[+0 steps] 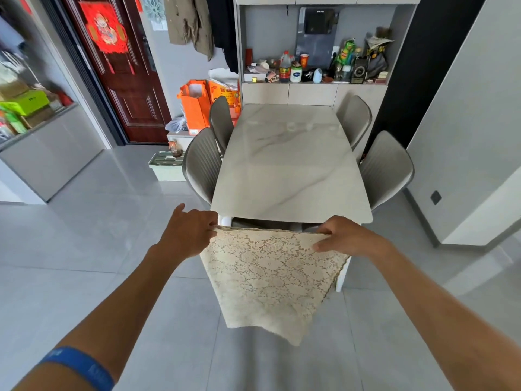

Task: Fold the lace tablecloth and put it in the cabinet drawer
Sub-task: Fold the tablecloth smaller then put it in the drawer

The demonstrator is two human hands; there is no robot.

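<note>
While held up only by its top edge, the lace tablecloth hangs in the air between left hand and right hand, already folded down to a smallish panel, lower corner drooping well below both wrists. Left hand pinched shut on the top-left corner, thumb side hidden under the cloth edge. Right hand closed on the top-right corner, fingertips curled over the front of the lace.

Likely trouble from here: layers sliding apart, since nothing but two pinches keeps them aligned; a loosened grip on either side and the stack fans open or drops to the floor. Lower edge looks uneven, right side hanging longer than left, so a further fold could come out skewed. Lace also prone to snagging on a fingernail or on the corner of the table just beyond the knuckles.

Hard to tell: number of layers in the fold. Target drawer not identifiable; cabinet fronts far beyond the hands show no clear drawer. Table legs behind the cloth mostly hidden.
</note>
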